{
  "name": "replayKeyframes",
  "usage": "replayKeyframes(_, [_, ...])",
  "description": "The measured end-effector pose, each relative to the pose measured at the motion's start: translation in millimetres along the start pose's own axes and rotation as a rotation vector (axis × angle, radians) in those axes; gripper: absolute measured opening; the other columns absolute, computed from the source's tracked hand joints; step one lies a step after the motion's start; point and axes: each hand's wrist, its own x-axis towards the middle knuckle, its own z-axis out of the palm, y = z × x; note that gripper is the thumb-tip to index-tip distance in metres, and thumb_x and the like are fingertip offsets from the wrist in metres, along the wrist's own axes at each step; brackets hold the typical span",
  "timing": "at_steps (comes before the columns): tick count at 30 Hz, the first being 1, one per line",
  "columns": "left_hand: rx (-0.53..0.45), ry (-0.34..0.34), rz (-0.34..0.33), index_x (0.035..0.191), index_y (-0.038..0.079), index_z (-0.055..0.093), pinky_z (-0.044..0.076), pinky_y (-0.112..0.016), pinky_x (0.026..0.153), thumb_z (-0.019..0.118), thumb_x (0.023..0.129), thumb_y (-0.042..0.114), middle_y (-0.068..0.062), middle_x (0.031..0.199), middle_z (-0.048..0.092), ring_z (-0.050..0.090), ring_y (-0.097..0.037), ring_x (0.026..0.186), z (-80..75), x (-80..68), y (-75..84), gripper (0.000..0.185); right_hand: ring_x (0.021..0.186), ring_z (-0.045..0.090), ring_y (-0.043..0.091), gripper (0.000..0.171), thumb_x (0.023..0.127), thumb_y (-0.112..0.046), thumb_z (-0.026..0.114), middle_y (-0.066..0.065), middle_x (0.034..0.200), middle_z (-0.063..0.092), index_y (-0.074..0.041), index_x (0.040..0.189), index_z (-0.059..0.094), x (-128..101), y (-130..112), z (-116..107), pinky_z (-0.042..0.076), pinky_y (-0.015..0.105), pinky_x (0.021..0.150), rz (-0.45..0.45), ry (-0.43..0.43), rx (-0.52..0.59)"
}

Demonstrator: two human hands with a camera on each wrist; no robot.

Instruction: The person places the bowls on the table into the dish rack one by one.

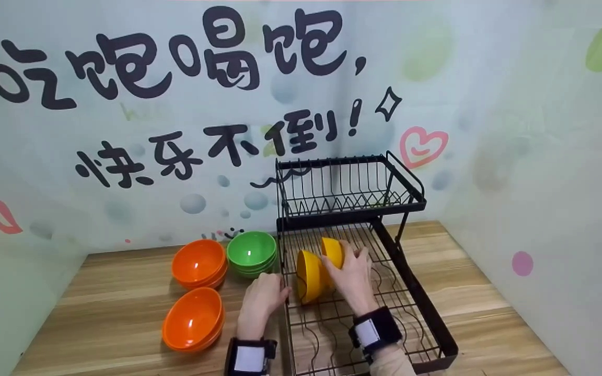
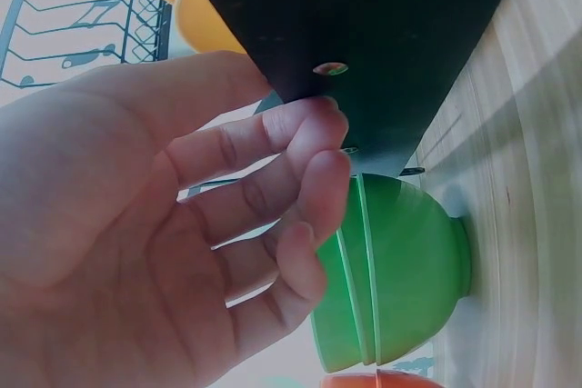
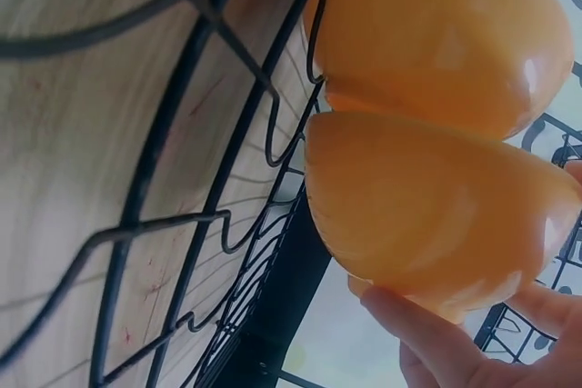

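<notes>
Two yellow bowls stand tipped on their sides on the lower tier of a black dish rack (image 1: 439, 334). My right hand (image 1: 354, 274) grips the farther yellow bowl (image 1: 332, 251), with fingers about its base in the right wrist view. That bowl touches the nearer yellow bowl (image 1: 309, 277), which no hand holds. At the rack's left side, my left hand (image 1: 264, 297) has its thumb and curled fingers on the black side rail (image 2: 382, 34). Close beside that hand is a stack of green bowls (image 1: 252, 250).
Orange bowls sit left of the rack in two stacks, a back stack (image 1: 199, 263) and a front stack (image 1: 194, 319). The rack's upper tier (image 1: 353, 209) rises behind the yellow bowls. A printed wall (image 1: 123, 219) encloses the wooden tabletop (image 1: 107, 313).
</notes>
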Motion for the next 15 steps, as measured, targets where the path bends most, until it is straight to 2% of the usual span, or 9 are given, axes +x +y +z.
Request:
replayKeyframes(7, [-0.013,-0.013,-0.004,0.078,0.002,0.062,0.052,-0.041,0.060,0.068,0.083,0.018,-0.014,0.074,0.065,0.065,-0.029,0.067,0.0,1.3,-1.6,0.017,0.118,0.045,0.041,0.064,0.086,-0.045,0.063,0.028,0.136,0.037,-0.011,0.137,0.046,-1.3,1.5,0.1,0.048,0.053,0.089,0.004,-0.066,0.001])
replayKeyframes(15, [-0.021,-0.021,-0.004,0.079,0.002,0.062,0.052,-0.041,0.061,0.068,0.083,0.017,-0.015,0.076,0.066,0.066,-0.030,0.071,-0.9,0.7,-1.1,0.017,0.111,0.051,0.039,0.064,0.088,-0.045,0.060,0.029,0.130,0.040,-0.009,0.138,0.044,-1.8,2.8,2.6,0.051,0.050,0.086,0.018,-0.099,0.007])
